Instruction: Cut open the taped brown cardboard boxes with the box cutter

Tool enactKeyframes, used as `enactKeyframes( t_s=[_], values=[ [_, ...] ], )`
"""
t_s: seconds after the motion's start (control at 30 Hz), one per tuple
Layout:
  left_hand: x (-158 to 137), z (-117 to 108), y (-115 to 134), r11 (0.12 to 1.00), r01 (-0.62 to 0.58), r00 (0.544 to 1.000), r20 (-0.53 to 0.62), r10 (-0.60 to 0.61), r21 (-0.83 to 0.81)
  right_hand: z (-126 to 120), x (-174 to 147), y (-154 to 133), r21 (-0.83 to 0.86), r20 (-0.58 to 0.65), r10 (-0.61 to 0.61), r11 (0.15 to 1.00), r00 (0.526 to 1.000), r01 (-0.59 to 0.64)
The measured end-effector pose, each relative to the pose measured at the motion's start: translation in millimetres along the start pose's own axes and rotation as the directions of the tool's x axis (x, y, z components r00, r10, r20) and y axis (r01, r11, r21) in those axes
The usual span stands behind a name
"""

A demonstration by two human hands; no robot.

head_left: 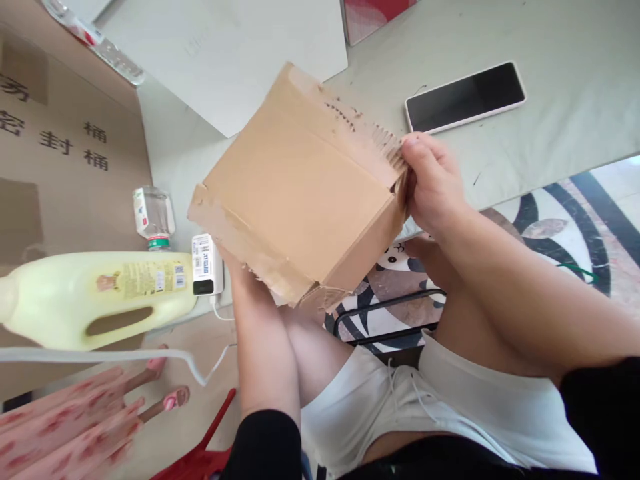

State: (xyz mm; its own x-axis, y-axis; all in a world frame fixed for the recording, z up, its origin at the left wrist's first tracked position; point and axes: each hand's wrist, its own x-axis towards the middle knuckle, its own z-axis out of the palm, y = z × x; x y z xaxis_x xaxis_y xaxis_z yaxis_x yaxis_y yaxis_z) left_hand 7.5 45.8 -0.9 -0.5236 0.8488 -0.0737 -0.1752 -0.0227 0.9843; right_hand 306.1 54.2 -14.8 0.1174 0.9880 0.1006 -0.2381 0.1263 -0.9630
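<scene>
A brown cardboard box piece [295,180] with torn, ragged edges and folded side flaps is held tilted above my lap, at the table's edge. My right hand [434,183] is closed on its right corner, the thumb on top beside exposed corrugation. On the near left side, my left hand [240,267] reaches under the cardboard; its fingers are hidden behind it. A phone with a white case [465,97] lies on the table just beyond my right hand. Left of the cardboard, a small white device with a cable [207,263] is near my left wrist.
On the table are a large white box [225,60], a clear bottle [155,213] and a yellow jug [100,297]. Another plastic bottle [105,50] lies by a large printed carton [65,173]. Someone in a pink patterned garment [65,420] is at lower left, near a red object [195,460].
</scene>
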Motion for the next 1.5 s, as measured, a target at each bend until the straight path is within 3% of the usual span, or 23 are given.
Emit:
enactKeyframes(
  t_s=[0.1, 0.27, 0.37, 0.47, 0.57, 0.7, 0.77, 0.87, 1.0, 1.13, 1.23, 1.3, 1.4, 1.5],
  values=[
    [-11.7, 0.8, 0.5, 0.992, -0.086, 0.996, -0.018, 0.084, -0.087, -2.6, 0.6, -6.0, -0.159, -0.01, -0.028, 0.987, 1.0, 0.026],
    [-20.7, 5.6, 5.6, 0.97, -0.111, 0.987, 0.089, 0.133, -0.215, -4.3, 1.3, -10.4, -0.376, -0.037, -0.022, 0.927, 0.999, 0.007],
    [-25.3, 4.1, 6.4, 0.978, -0.042, 0.996, 0.069, 0.057, -0.206, -5.5, 3.9, -3.8, -0.354, -0.079, 0.024, 0.934, 0.997, -0.05],
    [-27.9, 2.5, 6.7, 0.986, 0.015, 1.0, 0.02, -0.012, -0.169, -5.4, 5.2, 3.8, -0.23, -0.058, 0.152, 0.96, 0.987, -0.161],
    [-25.4, 4.3, 8.9, 0.985, -0.037, 0.999, -0.011, 0.036, -0.166, -3.8, 3.1, 5.2, -0.141, 0.023, 0.279, 0.952, 0.96, -0.273],
    [-18.8, 9.7, 10.2, 0.972, -0.046, 0.994, 0.081, 0.067, -0.231, -1.2, -2.5, 0.3, -0.213, -0.008, 0.137, 0.968, 0.99, -0.136],
    [-14.9, 12.1, 8.3, 0.97, 0.041, 0.999, 0.045, -0.031, -0.238, 0.6, -5.2, -1.6, -0.115, 0.046, 0.085, 0.99, 0.995, -0.079],
    [-9.2, 14.9, 3.8, 0.944, 0.108, 0.989, -0.063, -0.134, -0.31, 5.0, -10.0, -3.8, 0.036, 0.216, 0.117, 0.991, 0.969, -0.128],
    [-6.0, 19.1, -0.6, 0.92, 0.145, 0.988, 0.007, -0.153, -0.365, 14.3, -22.0, -9.5, -0.168, 0.396, 0.283, 0.958, 0.874, -0.234],
    [-7.5, 24.9, -0.4, 0.918, 0.147, 0.989, 0.08, -0.126, -0.369, 25.4, -36.8, -23.1, -0.169, 0.271, 0.422, 0.906, 0.865, -0.389],
    [-8.6, 26.4, 2.5, 0.906, 0.082, 0.996, 0.074, -0.056, -0.416, 29.7, -44.2, -40.3, -0.058, 0.149, 0.423, 0.906, 0.894, -0.42],
    [-9.4, 25.1, 5.3, 0.903, 0.103, 0.994, 0.062, -0.084, -0.417, 25.3, -46.6, -54.3, 0.019, 0.023, 0.395, 0.918, 0.918, -0.396],
    [-11.7, 21.6, 10.8, 0.897, 0.2, 0.98, 0.089, -0.179, -0.395, -0.3, -47.6, -77.4, 0.048, -0.269, 0.316, 0.948, 0.91, -0.315],
    [-14.8, 18.5, 16.7, 0.888, 0.223, 0.974, 0.125, -0.188, -0.403, -46.6, -47.7, -101.9, -0.078, -0.522, 0.17, 0.966, 0.836, -0.245]
  ],
)
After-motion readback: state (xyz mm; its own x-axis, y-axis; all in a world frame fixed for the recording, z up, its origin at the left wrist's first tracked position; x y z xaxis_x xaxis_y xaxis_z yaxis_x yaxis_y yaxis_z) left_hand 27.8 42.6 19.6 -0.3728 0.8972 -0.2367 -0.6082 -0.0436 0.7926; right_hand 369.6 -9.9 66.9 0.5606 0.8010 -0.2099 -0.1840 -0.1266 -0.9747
